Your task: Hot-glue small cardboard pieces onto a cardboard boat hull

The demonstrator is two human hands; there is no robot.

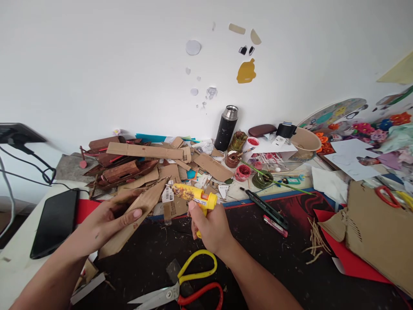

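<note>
Glue gun [192, 193], yellow: in front of the black flask [226, 132], long axis crosswise, tip leftward; right hand [211, 226], fingers around it; left hand [109, 218], fingers gripping cardboard piece [150, 203]. Flask's front right: red paint jar [242, 178], green paint jar [257, 184]; gun's lettering illegible.

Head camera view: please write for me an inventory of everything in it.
Glue gun: 1, yellow, centre
Cardboard piece: 1, brown, left of glue gun
Front scissors: 1, yellow and red, bottom
Flask: 1, black, rear centre
Paint pots: at least 4, red, brown, green, rear
Model boats: several, reddish brown, left rear
Scraps: too many to count, mixed, rear
Basin: 1, beige, right rear
Flowers: several, mixed colours, far right
Flat device: 1, black, left
Large cardboard: 1, brown, right
Wall cut-out: 1, yellow, upper centre
Left grip: 1, bare, on cardboard piece
Right grip: 1, bare, around glue gun
</note>
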